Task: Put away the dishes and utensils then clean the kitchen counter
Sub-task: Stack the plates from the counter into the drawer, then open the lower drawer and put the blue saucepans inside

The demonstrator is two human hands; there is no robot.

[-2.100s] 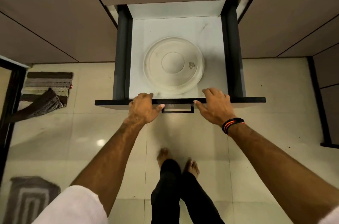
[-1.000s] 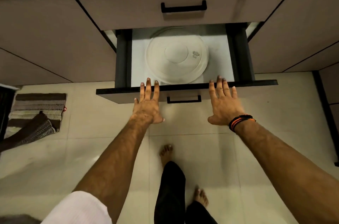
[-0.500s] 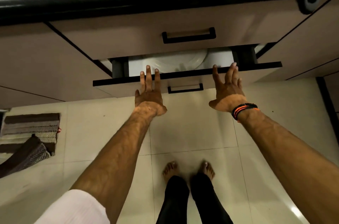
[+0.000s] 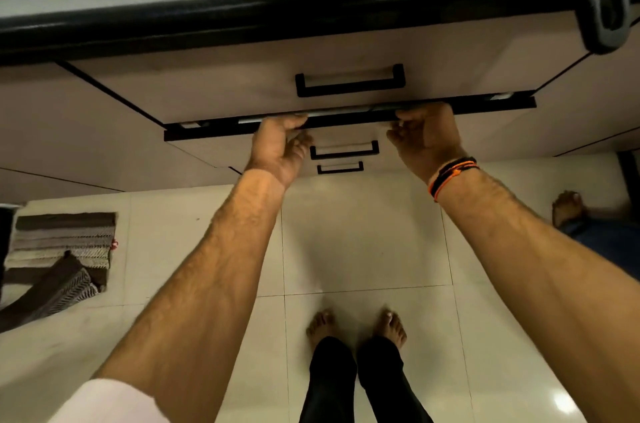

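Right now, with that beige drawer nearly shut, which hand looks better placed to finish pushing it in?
Neither clearly. The left hand and right hand both curl over the black top edge of the beige drawer, either side of its black handle. The left sits nearer the centre, so perhaps slightly that one.

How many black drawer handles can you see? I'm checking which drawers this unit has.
3. The top handle sits above both hands, the middle handle between the wrists, the bottom handle just beneath it. Others may lie outside the view.
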